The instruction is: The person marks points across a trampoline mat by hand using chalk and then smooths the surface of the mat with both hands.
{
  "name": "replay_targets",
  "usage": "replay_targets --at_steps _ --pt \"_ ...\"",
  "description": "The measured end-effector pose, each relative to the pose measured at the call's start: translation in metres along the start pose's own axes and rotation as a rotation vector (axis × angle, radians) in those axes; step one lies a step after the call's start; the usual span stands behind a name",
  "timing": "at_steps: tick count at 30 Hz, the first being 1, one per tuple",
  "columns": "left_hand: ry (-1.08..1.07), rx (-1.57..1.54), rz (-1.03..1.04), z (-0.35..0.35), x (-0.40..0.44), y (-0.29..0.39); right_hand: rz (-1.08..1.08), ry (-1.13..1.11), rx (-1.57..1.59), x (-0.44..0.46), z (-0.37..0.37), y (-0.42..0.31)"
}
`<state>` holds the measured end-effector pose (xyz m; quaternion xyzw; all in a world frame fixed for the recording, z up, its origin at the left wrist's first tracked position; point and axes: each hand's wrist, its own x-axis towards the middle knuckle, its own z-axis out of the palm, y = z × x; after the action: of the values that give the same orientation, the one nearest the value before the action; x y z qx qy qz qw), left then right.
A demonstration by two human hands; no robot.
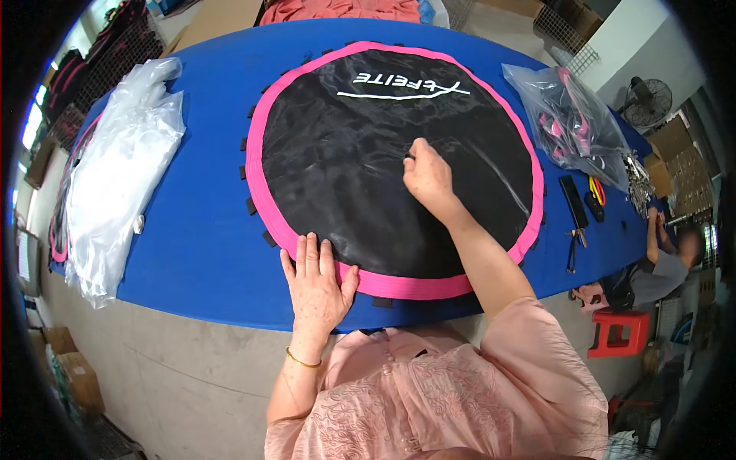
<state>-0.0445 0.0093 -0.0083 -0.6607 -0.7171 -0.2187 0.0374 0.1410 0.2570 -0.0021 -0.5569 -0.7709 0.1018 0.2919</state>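
A round black trampoline mat (368,207) with a pink border and white lettering lies flat on the blue table. Short black tabs stick out around its edge. My left hand (316,287) rests flat on the near pink border, fingers spread and holding nothing. Over the middle of the mat, my right hand (429,178) is closed, thumb and fingers pressed together. Something small and dark shows at its fingers, but I cannot make out what it is.
Clear plastic bags (126,176) cover another pink-edged piece at the table's left. At right are a bag with pink and black parts (571,126), scissors (596,195), a black strip (573,201) and metal pieces (638,184). Beyond sit another person (659,268) and a red stool (618,333).
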Motion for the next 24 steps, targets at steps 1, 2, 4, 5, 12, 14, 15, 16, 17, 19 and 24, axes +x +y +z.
replay_targets --at_steps 1,2,4,5,12,14,15,16,17,19,24 --pt "0.003 0.001 0.0 0.0 0.0 0.0 -0.013 -0.019 0.007 -0.003 0.002 -0.007" --pt "0.001 0.005 0.002 0.0 0.0 0.0 -0.026 -0.037 0.015 -0.006 0.004 -0.014" --pt "-0.001 0.009 0.003 -0.001 0.0 0.0 -0.069 -0.06 0.016 -0.013 0.007 -0.023" --pt "-0.003 0.013 0.004 -0.001 0.0 0.0 -0.097 -0.058 0.023 -0.017 0.008 -0.023" --pt "0.019 0.001 0.014 -0.004 0.002 0.002 -0.09 0.039 -0.044 -0.028 -0.016 0.013" --pt "0.015 0.001 0.017 -0.003 0.001 0.001 -0.055 0.04 -0.031 -0.028 -0.02 0.022" --pt "-0.003 0.008 0.006 -0.002 0.001 0.0 -0.058 0.047 -0.024 -0.029 -0.021 0.024" --pt "-0.019 0.015 -0.006 -0.001 0.001 0.001 -0.062 0.054 -0.015 -0.03 -0.021 0.025" --pt "-0.025 0.014 -0.011 -0.002 0.001 0.001 -0.11 0.071 0.014 -0.033 -0.018 0.025" --pt "-0.025 0.013 -0.011 -0.002 0.001 0.001 -0.124 0.031 0.06 -0.041 -0.018 0.007" --pt "-0.025 0.014 -0.016 -0.001 0.001 0.0 -0.209 -0.071 0.097 -0.054 -0.012 -0.017"
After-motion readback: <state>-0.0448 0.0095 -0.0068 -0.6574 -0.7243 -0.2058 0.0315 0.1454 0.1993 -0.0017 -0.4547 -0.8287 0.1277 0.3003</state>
